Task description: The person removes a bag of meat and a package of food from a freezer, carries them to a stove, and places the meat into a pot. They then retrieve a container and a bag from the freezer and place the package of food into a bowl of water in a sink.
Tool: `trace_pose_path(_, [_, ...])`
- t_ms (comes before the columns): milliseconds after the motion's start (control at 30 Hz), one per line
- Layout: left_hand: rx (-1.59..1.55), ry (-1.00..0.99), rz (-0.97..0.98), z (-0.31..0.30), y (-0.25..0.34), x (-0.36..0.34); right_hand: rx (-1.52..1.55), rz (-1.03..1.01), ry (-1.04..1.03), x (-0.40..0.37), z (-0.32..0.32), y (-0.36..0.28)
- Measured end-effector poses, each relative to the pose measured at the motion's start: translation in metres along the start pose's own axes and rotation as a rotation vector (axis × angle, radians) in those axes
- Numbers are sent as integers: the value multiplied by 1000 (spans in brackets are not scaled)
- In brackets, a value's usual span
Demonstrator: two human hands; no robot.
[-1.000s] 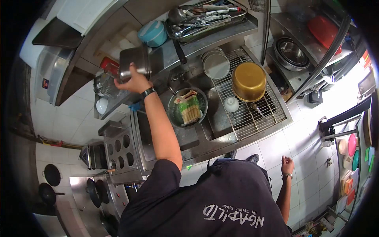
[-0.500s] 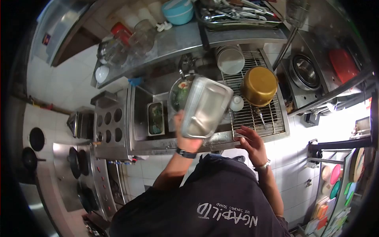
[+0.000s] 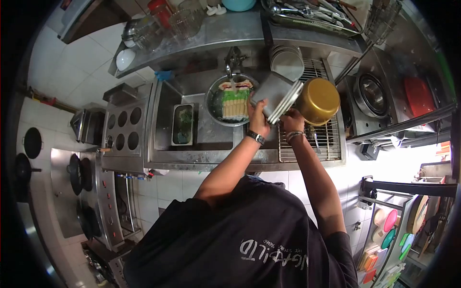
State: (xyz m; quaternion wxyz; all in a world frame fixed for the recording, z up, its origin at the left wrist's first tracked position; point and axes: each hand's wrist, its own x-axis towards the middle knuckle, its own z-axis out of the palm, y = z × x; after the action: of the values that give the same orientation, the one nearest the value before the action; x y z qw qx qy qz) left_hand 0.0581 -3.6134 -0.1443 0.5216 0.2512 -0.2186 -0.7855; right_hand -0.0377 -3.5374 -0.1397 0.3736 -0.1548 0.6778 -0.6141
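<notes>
My left hand grips a stack of rectangular stainless steel pans at its near left side. The stack is tilted, its rims facing right over the wire drying rack. Just right of the rims is my right hand, low over the rack, with its fingers curled. Pans and hand hide whatever those fingers hold. An upturned gold pot sits beside my right hand. Left of the pans, a round metal bowl in the sink contains something striped green, tan and red, under the faucet.
A rectangular pan with greens in water sits in the sink's left part. Stacked plates stand at the rack's back. Above the sink, a steel shelf carries glasses and a utensil tray.
The pans have moved right and tipped onto their side, baring the bowl. My right hand has moved up and left to the rack beside them, its fingers now curled. The view has shifted.
</notes>
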Motion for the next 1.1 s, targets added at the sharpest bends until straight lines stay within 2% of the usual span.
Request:
trace_pose_path(67, [-19,-17,13,16,11,12,137,-23,39,23,10,2])
trace_pose_path(133, [-34,-34,37,20,16,24,64,-52,58,26,16,-12])
trace_pose_path(200, [-35,-46,54,24,24,30,152,-26,-10,38,25,-7])
trace_pose_path(267, [45,-47,152,30,33,31,78,-44,0,45,30,2])
trace_pose_path(333, [20,-32,152,30,40,31,358,-77,-55,32,38,0])
trace_pose_path(400, [-17,-18,129,27,46,33,310,-58,-80,26,43,-4])
trace_pose_path(467, [-39,5,114,24,50,34,497,23,-134,18,46,-13])
trace_pose_path(533, [-64,21,97,23,54,38,517,35,-175,26,41,0])
trace_pose_path(600, [14,82,171,20,63,45,537,44,-211,30,37,7])
trace_pose_path(667, [40,53,244,20,71,53,651,25,-318,27,33,7])
trace_pose_path(700, [47,8,206,19,72,54,600,103,-331,19,31,-4])
trace_pose_path(733, [52,-40,169,20,72,56,599,101,-330,35,31,11])
trace_pose_path(767, [51,-42,169,22,70,55,253,-196,-353,66,30,43])
trace_pose_path(833, [94,-82,169,30,63,49,286,-59,-393,34,44,-9])
trace_pose_path(867, [115,-99,167,33,61,46,288,-56,-390,41,44,-2])
trace_pose_path(900, [182,-112,204,37,62,42,-48,-360,-355,59,43,12])
trace_pose_path(1000, [174,-132,215,45,63,39,-335,-565,-362,71,38,19])
trace_pose_path(1033, [201,-123,237,48,65,36,-344,-568,-329,68,37,13])
trace_pose_path(1100, [202,-107,243,53,67,30,-86,-333,-337,51,43,-9])
